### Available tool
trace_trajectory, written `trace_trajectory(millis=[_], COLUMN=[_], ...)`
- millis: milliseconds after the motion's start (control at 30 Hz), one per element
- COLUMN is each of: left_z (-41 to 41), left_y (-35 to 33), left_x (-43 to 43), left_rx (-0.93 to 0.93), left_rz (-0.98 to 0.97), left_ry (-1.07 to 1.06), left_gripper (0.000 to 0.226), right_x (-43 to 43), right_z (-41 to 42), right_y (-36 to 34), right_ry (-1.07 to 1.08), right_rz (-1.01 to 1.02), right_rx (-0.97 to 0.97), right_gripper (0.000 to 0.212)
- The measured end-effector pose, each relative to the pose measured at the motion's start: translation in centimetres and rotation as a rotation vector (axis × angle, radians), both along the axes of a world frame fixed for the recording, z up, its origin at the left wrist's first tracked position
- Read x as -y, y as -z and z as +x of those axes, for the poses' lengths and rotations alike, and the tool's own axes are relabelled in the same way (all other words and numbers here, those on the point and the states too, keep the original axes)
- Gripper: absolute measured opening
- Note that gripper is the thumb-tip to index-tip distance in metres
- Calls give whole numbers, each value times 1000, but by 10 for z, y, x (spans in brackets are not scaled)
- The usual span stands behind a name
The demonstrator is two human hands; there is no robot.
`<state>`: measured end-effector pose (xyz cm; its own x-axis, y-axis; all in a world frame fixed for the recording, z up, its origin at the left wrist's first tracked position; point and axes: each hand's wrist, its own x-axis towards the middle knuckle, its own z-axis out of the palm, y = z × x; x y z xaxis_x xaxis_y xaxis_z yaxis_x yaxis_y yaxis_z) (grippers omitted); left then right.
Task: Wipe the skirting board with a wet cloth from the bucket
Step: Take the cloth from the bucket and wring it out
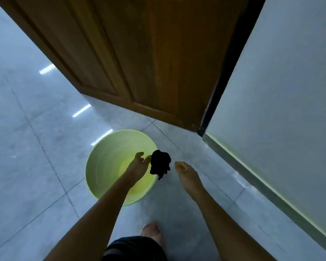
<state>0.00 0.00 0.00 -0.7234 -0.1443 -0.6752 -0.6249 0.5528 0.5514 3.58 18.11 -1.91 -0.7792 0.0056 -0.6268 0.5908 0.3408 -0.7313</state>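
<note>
A light green bucket [102,162] stands on the tiled floor in front of me. My left hand [137,164] reaches over its right rim and pinches a crumpled black cloth [160,163] that hangs at the bucket's edge. My right hand [184,171] hovers just right of the cloth with fingers loosely curled, apart from it and holding nothing. The grey skirting board [252,178] runs along the foot of the pale wall on the right, from the door corner toward me.
A brown wooden door [139,63] stands open behind the bucket, its lower corner near a black frame strip [215,102]. Glossy grey floor tiles [36,147] stretch to the left. My bare foot [151,232] is on the floor below.
</note>
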Motion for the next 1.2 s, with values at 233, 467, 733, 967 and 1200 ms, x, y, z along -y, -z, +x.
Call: trace_trajectory(millis=[233,467,733,967,1200], left_z=[-25,-11,53,119,150], left_y=[94,53,-106,-201,-232], left_x=[24,37,-7,-70,-92], left_rx=[183,10,-457,-686,-1050], left_rz=[517,616,349,246,-109], left_ry=[-37,-16,506,958,1043], left_gripper=[73,42,35,10,27], right_x=[29,24,-28,-45,-43], right_z=[-33,-12,77,128,180], right_y=[110,63,-48,-121,-148], right_ry=[370,334,320,319,8], right_rz=[-791,-817,-786,-985,-1174], right_rx=[255,-20,-152,-389,-328], right_gripper=[48,27,33,60,77])
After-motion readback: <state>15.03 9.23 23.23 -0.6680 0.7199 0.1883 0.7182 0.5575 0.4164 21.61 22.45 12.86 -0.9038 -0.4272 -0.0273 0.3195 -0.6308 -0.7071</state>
